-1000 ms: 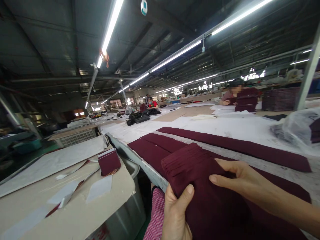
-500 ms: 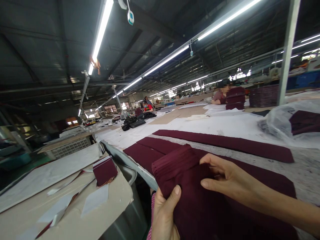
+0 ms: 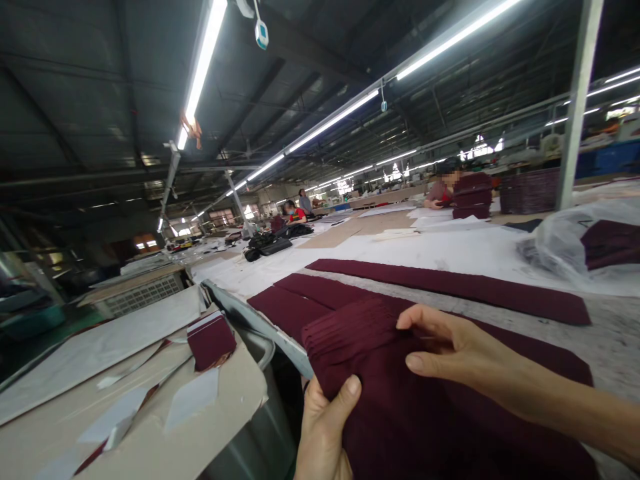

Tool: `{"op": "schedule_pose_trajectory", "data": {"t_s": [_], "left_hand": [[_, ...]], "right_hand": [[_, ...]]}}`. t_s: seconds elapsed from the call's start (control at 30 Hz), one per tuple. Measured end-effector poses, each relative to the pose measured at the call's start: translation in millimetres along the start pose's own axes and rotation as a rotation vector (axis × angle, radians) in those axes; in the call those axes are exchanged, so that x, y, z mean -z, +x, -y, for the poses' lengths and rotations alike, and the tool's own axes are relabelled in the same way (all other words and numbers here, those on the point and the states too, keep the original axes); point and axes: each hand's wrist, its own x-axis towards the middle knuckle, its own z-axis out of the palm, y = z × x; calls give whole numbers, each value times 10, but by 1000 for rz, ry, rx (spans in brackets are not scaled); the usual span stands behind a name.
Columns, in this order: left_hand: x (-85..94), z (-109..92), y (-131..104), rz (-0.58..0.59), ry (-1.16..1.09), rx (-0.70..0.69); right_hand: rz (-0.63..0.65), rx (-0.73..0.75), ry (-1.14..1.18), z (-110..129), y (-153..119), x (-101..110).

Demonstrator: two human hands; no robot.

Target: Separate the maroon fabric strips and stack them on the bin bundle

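A layered bundle of maroon fabric (image 3: 380, 373) hangs at the lower middle, its upper end showing several stacked edges. My left hand (image 3: 327, 427) grips its left side, thumb on top and fingers behind the cloth. Over the bundle's right side, my right hand (image 3: 445, 343) is open, with thumb and forefinger apart and its fingertips near the fabric. Whether those tips touch the cloth is hard to tell. Behind the bundle, flat maroon panels (image 3: 290, 310) lie on the table, and a long maroon strip (image 3: 450, 287) lies beyond them.
On the left, a cardboard-topped surface (image 3: 200, 433) holds a small maroon stack (image 3: 211, 341) and paper scraps. A grey bin (image 3: 260, 413) stands below it. Clear plastic (image 3: 560, 233) lies at right. Across the table, a person (image 3: 443, 187) is beside stacked maroon pieces (image 3: 473, 195).
My right thumb and forefinger have spread slightly further apart. My left hand keeps its grip. In the background, a standing person has become more visible.
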Motion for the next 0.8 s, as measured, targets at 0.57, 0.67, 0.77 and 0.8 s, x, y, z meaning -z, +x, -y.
{"op": "schedule_pose_trajectory", "data": {"t_s": [0.57, 0.67, 0.77, 0.8], "left_hand": [[-17, -8, 38, 4, -15, 3], [-40, -4, 31, 13, -34, 1], [-53, -1, 35, -1, -37, 5], [-54, 1, 40, -5, -40, 5]], "right_hand": [[-109, 168, -43, -113, 45, -24], [-106, 130, -38, -83, 38, -37], [-62, 82, 18, -87, 31, -50], [-42, 57, 33, -94, 31, -52]]}}
